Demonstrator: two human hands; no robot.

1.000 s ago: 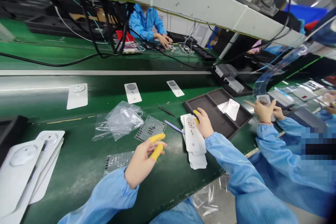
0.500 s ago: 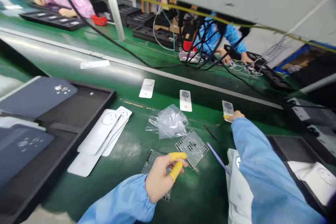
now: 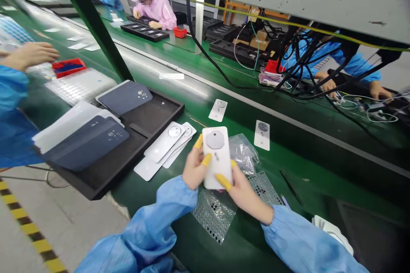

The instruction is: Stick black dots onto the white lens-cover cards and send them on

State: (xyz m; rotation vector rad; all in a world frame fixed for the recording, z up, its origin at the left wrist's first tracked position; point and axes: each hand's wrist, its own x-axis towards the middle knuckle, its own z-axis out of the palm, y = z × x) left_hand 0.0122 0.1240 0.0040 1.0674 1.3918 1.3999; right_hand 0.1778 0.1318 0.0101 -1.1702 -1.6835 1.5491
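Red bin (image 3: 180, 32) beside black tray (image 3: 144, 31), across the bench.

Left hand (image 3: 196, 164) at 9 o'clock, right hand (image 3: 238, 183) at 4 o'clock, facing each other. Yellow-covered thumbs and fingertips, grip closed both sides. Forearms angle in from 7 and 5, blue-sleeved.

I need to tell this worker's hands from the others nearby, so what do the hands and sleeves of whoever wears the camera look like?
Both the left hand and right hand wear yellow finger covers, with no full gloves. The sleeves are light blue, loose, and gathered at the cuffs.
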